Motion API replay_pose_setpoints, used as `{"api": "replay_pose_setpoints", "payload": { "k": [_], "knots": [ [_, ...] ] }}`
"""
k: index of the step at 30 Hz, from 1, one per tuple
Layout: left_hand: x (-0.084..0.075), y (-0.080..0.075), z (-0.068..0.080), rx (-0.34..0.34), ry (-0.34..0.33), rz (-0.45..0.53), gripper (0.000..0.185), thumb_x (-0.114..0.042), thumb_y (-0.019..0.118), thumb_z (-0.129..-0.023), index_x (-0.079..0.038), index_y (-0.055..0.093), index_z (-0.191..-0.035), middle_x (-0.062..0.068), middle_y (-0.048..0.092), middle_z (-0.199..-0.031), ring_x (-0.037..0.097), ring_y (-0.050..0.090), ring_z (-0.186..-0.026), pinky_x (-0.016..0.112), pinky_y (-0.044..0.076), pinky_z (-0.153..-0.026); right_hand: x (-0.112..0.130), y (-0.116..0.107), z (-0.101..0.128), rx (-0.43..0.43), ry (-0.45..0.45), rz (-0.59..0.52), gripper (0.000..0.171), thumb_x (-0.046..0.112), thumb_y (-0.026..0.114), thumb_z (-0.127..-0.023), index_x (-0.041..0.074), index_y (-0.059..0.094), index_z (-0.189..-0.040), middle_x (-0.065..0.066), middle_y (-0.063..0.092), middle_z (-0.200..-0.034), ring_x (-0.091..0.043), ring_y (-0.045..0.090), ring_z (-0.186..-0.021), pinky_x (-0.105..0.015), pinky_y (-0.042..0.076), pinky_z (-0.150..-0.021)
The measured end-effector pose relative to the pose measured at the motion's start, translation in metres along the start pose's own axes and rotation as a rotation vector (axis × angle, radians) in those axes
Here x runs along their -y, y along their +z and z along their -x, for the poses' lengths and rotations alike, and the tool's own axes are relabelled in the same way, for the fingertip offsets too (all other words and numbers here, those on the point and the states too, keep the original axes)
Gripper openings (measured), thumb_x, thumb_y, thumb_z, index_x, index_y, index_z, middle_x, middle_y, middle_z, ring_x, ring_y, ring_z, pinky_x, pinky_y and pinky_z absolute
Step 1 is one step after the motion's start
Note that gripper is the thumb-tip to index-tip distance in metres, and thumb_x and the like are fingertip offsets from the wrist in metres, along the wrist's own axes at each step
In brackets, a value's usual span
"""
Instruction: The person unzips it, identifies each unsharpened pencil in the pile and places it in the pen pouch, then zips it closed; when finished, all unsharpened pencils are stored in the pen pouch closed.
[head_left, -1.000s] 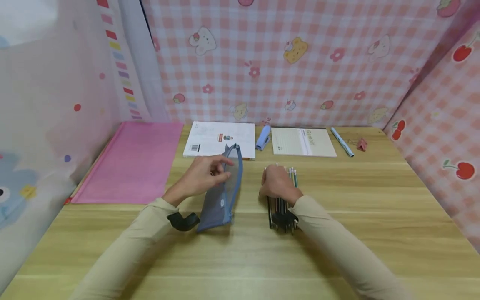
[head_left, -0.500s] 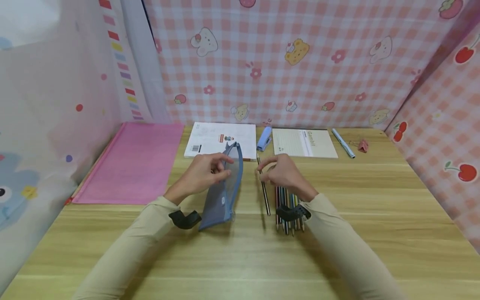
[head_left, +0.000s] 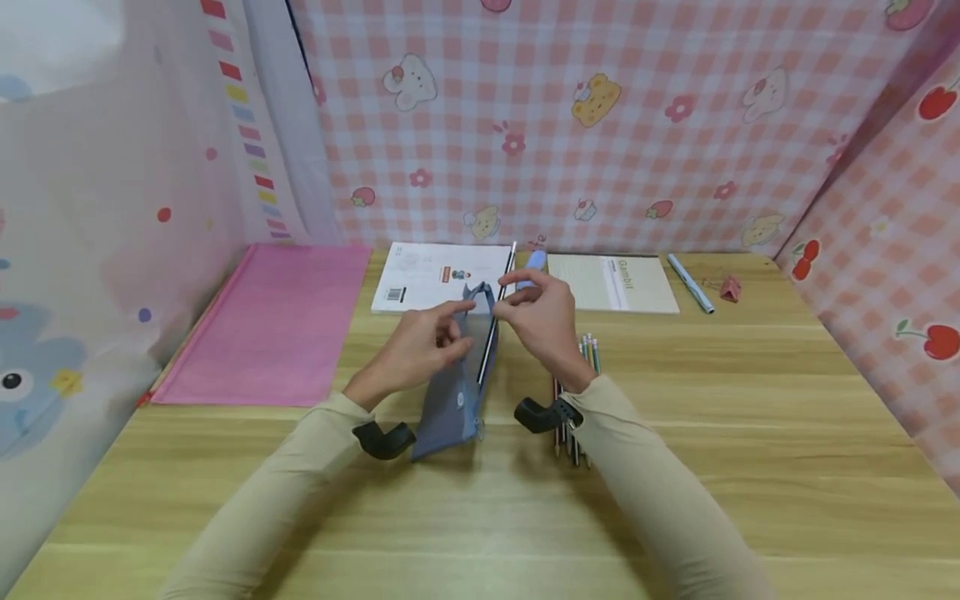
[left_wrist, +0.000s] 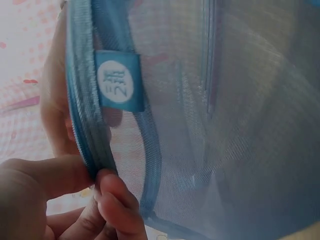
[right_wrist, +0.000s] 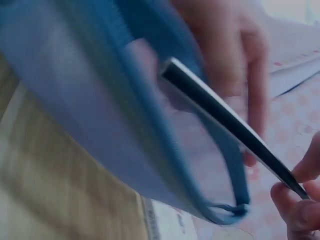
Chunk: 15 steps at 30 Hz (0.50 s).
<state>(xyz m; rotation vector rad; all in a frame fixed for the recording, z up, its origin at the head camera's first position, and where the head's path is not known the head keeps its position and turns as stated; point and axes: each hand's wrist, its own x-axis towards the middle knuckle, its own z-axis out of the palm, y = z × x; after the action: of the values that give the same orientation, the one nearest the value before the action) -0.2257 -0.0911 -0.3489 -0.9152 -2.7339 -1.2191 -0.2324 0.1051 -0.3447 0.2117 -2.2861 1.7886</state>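
Blue mesh is what my left hand (head_left: 420, 350) holds: I pinch the zipper edge of the pencil case (head_left: 453, 392) between thumb and fingertips (left_wrist: 107, 200), and this keeps its mouth open. The pencil case stands on its long side on the wooden table (head_left: 750, 433), tilted a little, directly in front of me. In the left wrist view I see its round blue label close to my pinching fingers.

My right hand (head_left: 543, 321) holds one dark pencil (head_left: 495, 321). My thumb and fingers are closed on its upper part, and the lower end of the pencil is at the open mouth of the case. In the right wrist view the pencil crosses the blue rim of the opening, but I cannot tell how deep it is inside.

Just to the right of the case, under my right wrist, lies a group of other pencils (head_left: 588, 354) on the table, side by side.

Farther back, near the pink checked cloth wall, there are a white booklet (head_left: 427, 279), a beige notebook (head_left: 600, 283), a light blue pen (head_left: 690, 283) and a small pink clip (head_left: 729, 288). A pink folder (head_left: 262, 325) lies at the left side of the table.
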Motion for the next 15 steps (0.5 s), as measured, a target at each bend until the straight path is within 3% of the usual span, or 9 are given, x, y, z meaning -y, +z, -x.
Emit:
{"api": "replay_pose_setpoints", "payload": {
  "k": [5, 11, 15],
  "knots": [
    [-0.002, 0.001, -0.001, -0.045, 0.012, 0.002, 0.049, -0.008, 0.062, -0.096, 0.002, 0.051, -0.143, 0.005, 0.068, -0.075, 0.007, 0.055, -0.056, 0.022, 0.045, -0.057, -0.002, 0.011, 0.005, 0.004, -0.03, 0.105, 0.025, 0.004, 0.067, -0.08, 0.006, 0.073, -0.105, -0.015, 0.073, -0.076, -0.01, 0.054, -0.051, -0.024, 0.037, -0.049],
    [-0.001, 0.0, 0.002, -0.132, 0.032, 0.026, 0.048, -0.005, 0.06, -0.097, 0.004, 0.049, -0.142, 0.008, 0.065, -0.078, 0.008, 0.053, -0.056, 0.021, 0.043, -0.056, 0.002, 0.02, 0.015, 0.143, -0.05, 0.213, 0.024, 0.005, 0.069, -0.081, 0.005, 0.074, -0.104, -0.014, 0.074, -0.075, -0.011, 0.059, -0.055, -0.024, 0.041, -0.051],
    [0.0, 0.0, 0.003, -0.143, 0.039, 0.035, 0.049, -0.005, 0.058, -0.097, 0.005, 0.047, -0.144, 0.008, 0.063, -0.079, 0.008, 0.05, -0.056, 0.021, 0.042, -0.056, 0.001, 0.021, 0.016, 0.232, -0.069, 0.293, 0.026, 0.004, 0.069, -0.081, 0.004, 0.075, -0.106, -0.013, 0.075, -0.076, -0.012, 0.065, -0.058, -0.022, 0.044, -0.051]
  ]
}}
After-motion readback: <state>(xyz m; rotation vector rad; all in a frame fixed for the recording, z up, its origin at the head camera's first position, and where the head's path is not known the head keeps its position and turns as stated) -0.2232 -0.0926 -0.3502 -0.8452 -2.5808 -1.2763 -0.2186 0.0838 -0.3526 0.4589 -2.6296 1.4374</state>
